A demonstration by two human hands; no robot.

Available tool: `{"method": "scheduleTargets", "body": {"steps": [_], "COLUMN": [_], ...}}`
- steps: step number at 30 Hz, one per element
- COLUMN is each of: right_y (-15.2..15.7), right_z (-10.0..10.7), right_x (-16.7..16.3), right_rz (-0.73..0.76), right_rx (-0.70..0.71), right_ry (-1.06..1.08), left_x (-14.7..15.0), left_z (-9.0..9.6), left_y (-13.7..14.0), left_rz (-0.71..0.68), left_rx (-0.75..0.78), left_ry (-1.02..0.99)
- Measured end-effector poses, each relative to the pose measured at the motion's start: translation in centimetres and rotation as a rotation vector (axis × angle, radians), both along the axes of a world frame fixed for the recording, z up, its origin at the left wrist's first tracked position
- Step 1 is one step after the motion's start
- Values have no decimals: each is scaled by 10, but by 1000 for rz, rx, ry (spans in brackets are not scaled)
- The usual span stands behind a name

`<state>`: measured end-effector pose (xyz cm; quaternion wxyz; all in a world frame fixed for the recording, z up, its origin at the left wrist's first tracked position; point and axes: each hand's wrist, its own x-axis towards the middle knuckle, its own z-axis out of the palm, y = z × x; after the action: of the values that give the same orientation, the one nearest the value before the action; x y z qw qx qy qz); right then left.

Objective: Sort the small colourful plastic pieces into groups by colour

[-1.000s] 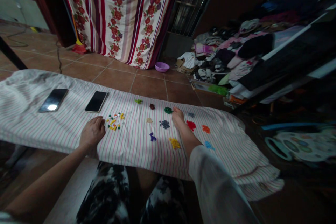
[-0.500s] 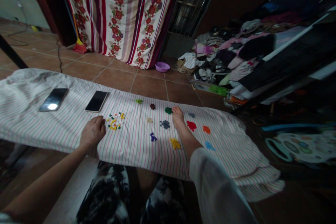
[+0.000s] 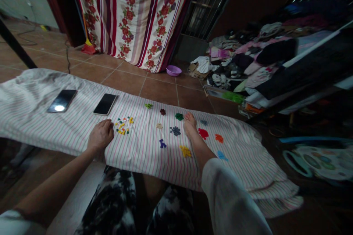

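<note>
My left hand [image 3: 100, 134] lies on the striped cloth [image 3: 143, 154], its fingers loosely bent and resting just left of a scattered mix of small yellow, white, green and orange pieces [image 3: 123, 125]. My right hand [image 3: 190, 122] is at the right edge of a dark green pile [image 3: 179, 116], fingers curled together; anything between them is hidden. Around it lie small sorted piles: grey pieces [image 3: 175, 131], red pieces [image 3: 203, 133], yellow pieces [image 3: 185, 151], orange pieces [image 3: 219, 138], blue-grey pieces [image 3: 203, 122] and light blue pieces [image 3: 222, 155].
Farther left are beige [image 3: 159, 126], purple [image 3: 162, 143], brown [image 3: 162, 112] and lime green pieces [image 3: 148, 106]. Two phones, one dark [image 3: 63, 100] and one pale-edged [image 3: 105, 104], lie at left. A purple basin [image 3: 173, 70] and heaped clothes [image 3: 248, 55] are beyond the cloth.
The view has shifted slightly, moving the scene a little to the right. Both hands keep nearly the same places; the right hand's fingers look more curled beside the dark green pile.
</note>
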<state>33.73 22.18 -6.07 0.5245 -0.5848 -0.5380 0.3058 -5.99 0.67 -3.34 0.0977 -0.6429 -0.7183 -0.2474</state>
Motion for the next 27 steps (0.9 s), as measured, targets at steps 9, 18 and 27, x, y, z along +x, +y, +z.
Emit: {"method": "scheduleTargets", "body": {"steps": [9, 18, 27], "right_y": [-14, -74, -104], "right_z": [36, 68, 49], "right_x": [-29, -138, -224], "right_rz": [42, 540, 869], "right_rx": [36, 209, 385], "right_ry": [-76, -305, -701], "left_x": [2, 4, 3], "left_z": [4, 4, 3], "left_y": [-1, -2, -2], "left_rz": [31, 93, 142], "left_rx": [-38, 21, 30], "left_ry": [-31, -60, -66]}}
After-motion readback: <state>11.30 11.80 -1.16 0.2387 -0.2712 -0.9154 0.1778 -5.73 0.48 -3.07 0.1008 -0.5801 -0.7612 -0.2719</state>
